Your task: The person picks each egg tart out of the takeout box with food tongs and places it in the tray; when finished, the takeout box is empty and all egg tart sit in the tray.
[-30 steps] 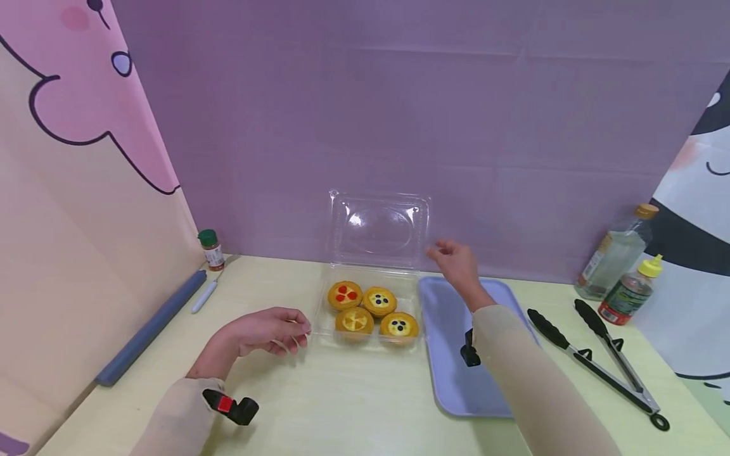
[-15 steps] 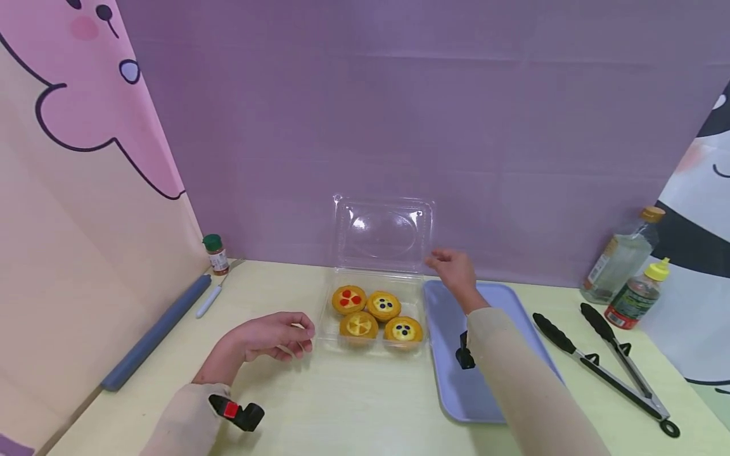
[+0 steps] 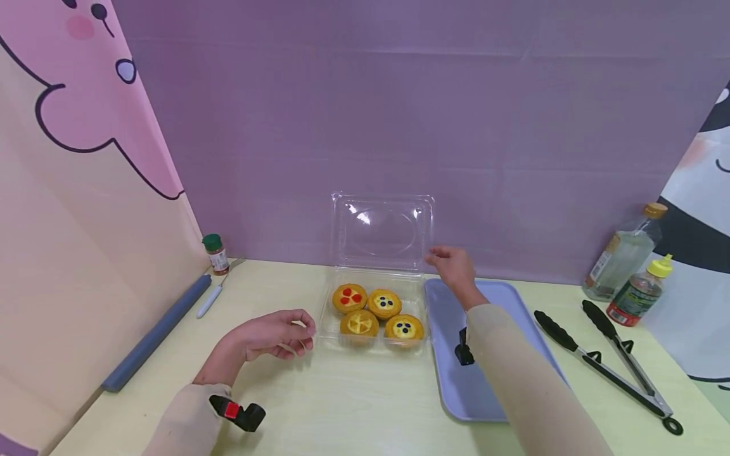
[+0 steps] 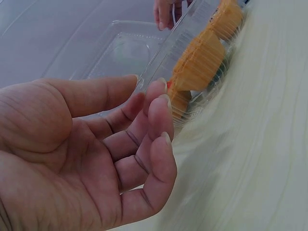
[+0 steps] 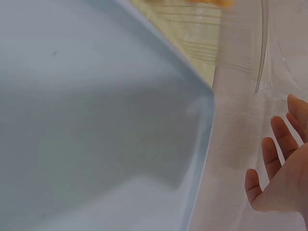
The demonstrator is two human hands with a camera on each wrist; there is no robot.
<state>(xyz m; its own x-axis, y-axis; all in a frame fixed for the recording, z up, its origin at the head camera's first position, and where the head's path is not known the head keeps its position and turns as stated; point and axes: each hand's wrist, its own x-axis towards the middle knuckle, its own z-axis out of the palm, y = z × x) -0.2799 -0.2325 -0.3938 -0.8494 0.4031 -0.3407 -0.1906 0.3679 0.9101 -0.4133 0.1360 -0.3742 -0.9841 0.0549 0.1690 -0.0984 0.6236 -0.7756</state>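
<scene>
A clear plastic clamshell container stands at the back middle of the table with its lid upright behind it. In its base sit several small tarts, among them one with red fruit and two with dark berries. Beside the container's front left corner my left hand hovers with loosely bent fingers; the left wrist view shows nothing between them. My right hand is at the lid's lower right edge, over the tray's back. In the right wrist view its fingers are spread, apart from the lid.
A lavender tray lies under the right forearm. Further right are black-tipped tongs, a tall clear bottle and a yellow-capped bottle. At left: a green-lidded jar, a pale-handled utensil and a blue rod.
The head view has shifted slightly. My right hand has moved slightly down and toward the lid's edge; the left hand, container and tarts look the same.
</scene>
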